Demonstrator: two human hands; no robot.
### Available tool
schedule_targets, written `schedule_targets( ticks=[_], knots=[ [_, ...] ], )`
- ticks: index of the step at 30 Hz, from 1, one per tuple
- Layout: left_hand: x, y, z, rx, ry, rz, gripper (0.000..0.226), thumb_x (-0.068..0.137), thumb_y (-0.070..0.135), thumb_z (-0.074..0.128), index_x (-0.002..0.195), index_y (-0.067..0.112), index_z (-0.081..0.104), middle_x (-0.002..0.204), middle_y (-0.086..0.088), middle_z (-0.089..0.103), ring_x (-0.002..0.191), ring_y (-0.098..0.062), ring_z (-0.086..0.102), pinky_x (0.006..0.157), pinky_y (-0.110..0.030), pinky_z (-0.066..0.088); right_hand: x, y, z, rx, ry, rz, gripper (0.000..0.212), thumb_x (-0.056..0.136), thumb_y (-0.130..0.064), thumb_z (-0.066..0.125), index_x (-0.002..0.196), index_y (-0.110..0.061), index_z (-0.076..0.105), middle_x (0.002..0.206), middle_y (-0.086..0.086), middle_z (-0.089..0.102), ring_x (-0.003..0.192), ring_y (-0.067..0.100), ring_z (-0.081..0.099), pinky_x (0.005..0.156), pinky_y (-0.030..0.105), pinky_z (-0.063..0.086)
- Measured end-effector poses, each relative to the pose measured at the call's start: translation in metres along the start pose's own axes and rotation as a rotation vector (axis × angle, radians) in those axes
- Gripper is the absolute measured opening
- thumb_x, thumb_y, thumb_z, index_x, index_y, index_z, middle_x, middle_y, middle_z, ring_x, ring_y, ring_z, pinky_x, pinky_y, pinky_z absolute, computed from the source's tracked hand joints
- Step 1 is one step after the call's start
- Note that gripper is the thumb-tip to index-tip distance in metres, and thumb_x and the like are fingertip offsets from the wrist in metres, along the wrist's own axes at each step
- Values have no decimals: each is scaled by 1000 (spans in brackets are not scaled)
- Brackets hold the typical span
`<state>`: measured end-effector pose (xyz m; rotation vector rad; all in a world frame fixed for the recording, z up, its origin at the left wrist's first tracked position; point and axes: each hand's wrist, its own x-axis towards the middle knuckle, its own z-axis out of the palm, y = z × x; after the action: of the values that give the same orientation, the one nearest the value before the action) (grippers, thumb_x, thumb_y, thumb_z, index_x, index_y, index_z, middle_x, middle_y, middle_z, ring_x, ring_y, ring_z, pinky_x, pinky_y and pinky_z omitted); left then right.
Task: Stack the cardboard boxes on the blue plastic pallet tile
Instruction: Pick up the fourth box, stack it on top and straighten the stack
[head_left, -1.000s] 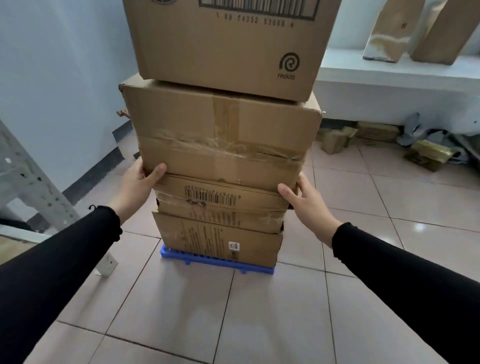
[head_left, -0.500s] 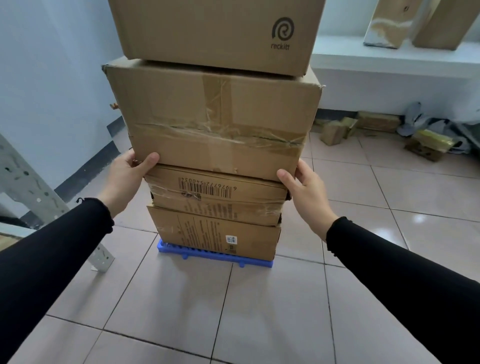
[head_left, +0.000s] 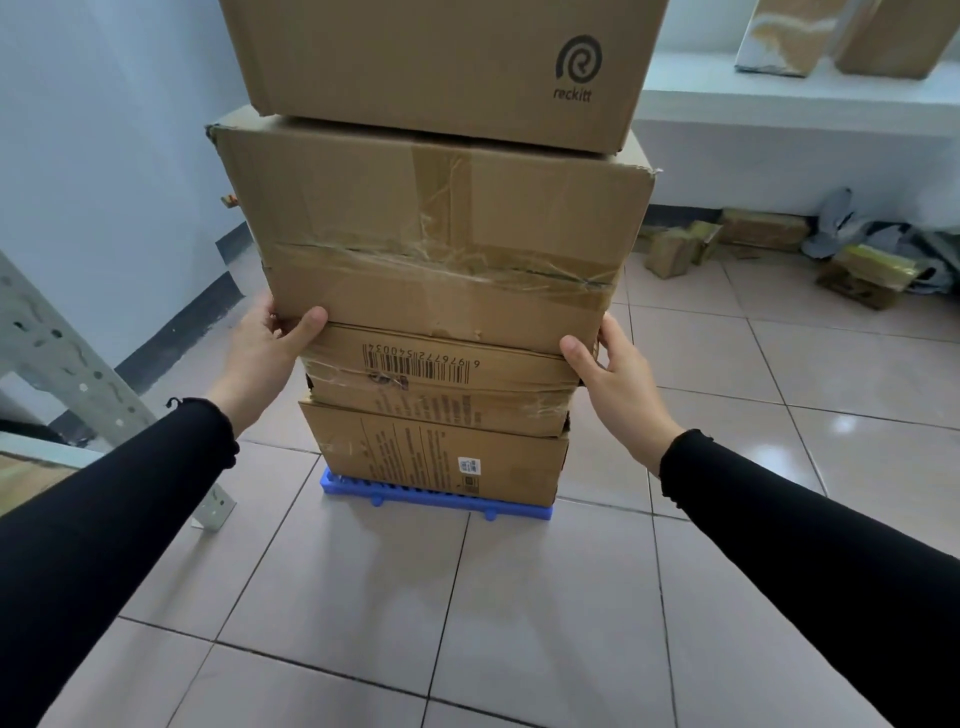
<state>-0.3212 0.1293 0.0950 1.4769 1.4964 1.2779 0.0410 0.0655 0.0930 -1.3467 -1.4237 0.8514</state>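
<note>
Head view: left hand (head_left: 265, 358) and right hand (head_left: 618, 379) grip the lower corners of the taped cardboard box (head_left: 436, 239). Reckitt box (head_left: 441, 57) sits on top of it. Below the hands, barcode box (head_left: 441, 384), then printed box (head_left: 436, 452) on the blue pallet tile (head_left: 431, 498). All closed; contents unseen.

Storeroom, stacked cartons (head_left: 436, 234), metal racking (head_left: 57, 358)
</note>
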Motion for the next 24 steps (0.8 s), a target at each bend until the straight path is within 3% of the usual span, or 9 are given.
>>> schedule_targets(
  ticks=[1, 3, 5, 6, 8, 11, 13, 17, 24],
  knots=[
    [-2, -4, -1, -4, -14, -7, 70, 95, 41, 69, 154, 30, 33, 136, 10, 57, 118, -3, 58, 98, -26, 45, -1, 3, 0, 7, -4, -8, 56, 100, -39, 61, 152, -30, 42, 140, -26, 55, 126, -10, 52, 114, 31, 44],
    [-4, -20, -5, -34, -46, -68, 100, 88, 47, 75, 162, 31, 9, 147, 5, 51, 129, -8, 55, 100, -27, 41, -4, 13, 0, 30, -25, 71, 97, 91, -46, 72, 165, -28, 13, 165, -18, 26, 147, 0, 32, 120, 28, 28],
    [-8, -40, -6, 5, -84, -179, 120, 77, 60, 80, 163, 31, 2, 163, -4, 35, 146, -20, 39, 114, -40, 34, -9, 30, 3, 21, -70, 217, 123, 82, -50, 79, 165, -28, -9, 174, -8, 4, 157, 12, 12, 122, 35, 20],
    [-10, -49, -5, 50, -113, -236, 118, 76, 61, 80, 163, 32, 5, 167, -6, 26, 152, -23, 29, 119, -46, 29, -12, 40, 6, -1, -108, 278, 126, 81, -48, 81, 165, -27, -10, 175, -3, 3, 159, 16, 11, 122, 37, 20],
    [-18, -62, 4, 113, -175, -280, 88, 86, 49, 76, 157, 34, 27, 166, -4, 29, 152, -25, 28, 121, -49, 26, -18, 57, 16, -44, -169, 353, 114, 85, -38, 82, 166, -22, 3, 171, -2, 22, 156, 21, 23, 116, 33, 28],
    [-22, -76, 15, 78, -190, -241, 52, 91, 30, 76, 138, 27, 53, 134, 1, 65, 120, -15, 62, 107, -47, 48, -17, 73, 30, -63, -169, 324, 82, 89, -24, 79, 155, -26, 30, 141, -9, 53, 138, 20, 50, 111, 34, 42],
    [-20, -80, 16, 77, -156, -225, 51, 89, 27, 78, 135, 27, 56, 124, 3, 70, 112, -14, 66, 94, -38, 55, -11, 82, 35, -67, -145, 309, 76, 89, -22, 79, 151, -27, 35, 135, -10, 59, 129, 18, 57, 109, 41, 48],
    [-17, -85, 18, 96, -95, -219, 50, 87, 27, 80, 132, 29, 59, 121, 4, 72, 109, -15, 68, 78, -25, 54, -5, 92, 41, -50, -94, 290, 68, 90, -18, 78, 145, -27, 40, 133, -8, 62, 126, 18, 60, 107, 43, 51],
    [-12, -90, 20, 143, -55, -216, 53, 82, 42, 80, 130, 36, 61, 122, 7, 72, 109, -16, 68, 86, -34, 57, -2, 97, 47, -47, -41, 258, 61, 90, -18, 77, 139, -30, 44, 126, -12, 64, 120, 15, 62, 104, 42, 53]
  ],
)
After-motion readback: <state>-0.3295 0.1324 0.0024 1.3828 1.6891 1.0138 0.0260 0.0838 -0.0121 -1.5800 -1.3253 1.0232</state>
